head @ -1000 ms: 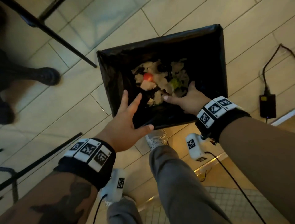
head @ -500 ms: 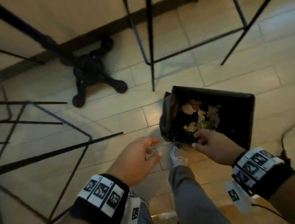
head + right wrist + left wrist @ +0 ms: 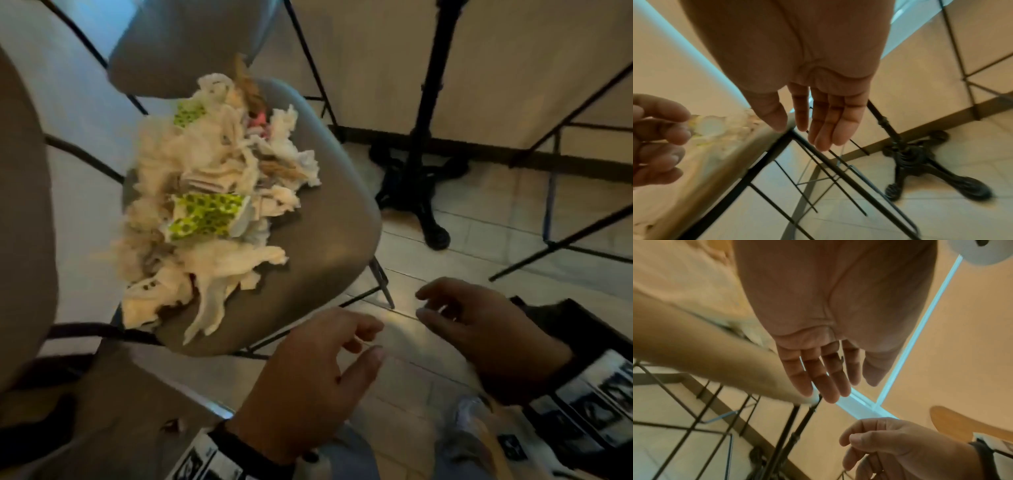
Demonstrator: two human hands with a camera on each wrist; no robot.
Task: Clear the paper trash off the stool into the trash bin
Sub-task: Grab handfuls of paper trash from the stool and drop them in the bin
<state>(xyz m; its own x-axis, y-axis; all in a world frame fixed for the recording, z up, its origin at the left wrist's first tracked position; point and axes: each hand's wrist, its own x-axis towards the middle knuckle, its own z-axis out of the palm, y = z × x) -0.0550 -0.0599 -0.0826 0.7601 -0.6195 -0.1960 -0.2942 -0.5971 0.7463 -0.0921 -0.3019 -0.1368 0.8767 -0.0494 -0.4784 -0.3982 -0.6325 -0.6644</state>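
Paper trash [image 3: 212, 205] heaped on stool [image 3: 318, 212]; hands empty.

A heap of crumpled white paper trash [image 3: 209, 212] with green-patterned scraps covers the grey moulded stool seat [image 3: 329, 219]. A corner of the black-lined trash bin [image 3: 582, 329] shows at lower right.

One stool [image 3: 318, 219] showing at ten o'clock, one heap of paper trash [image 3: 212, 205] lying on it, two green-patterned scraps [image 3: 205, 216] showing, one black table base [image 3: 421, 192] standing at one o'clock, two hands, left hand [image 3: 308, 383] and right hand [image 3: 486, 339], hovering at five o'clock
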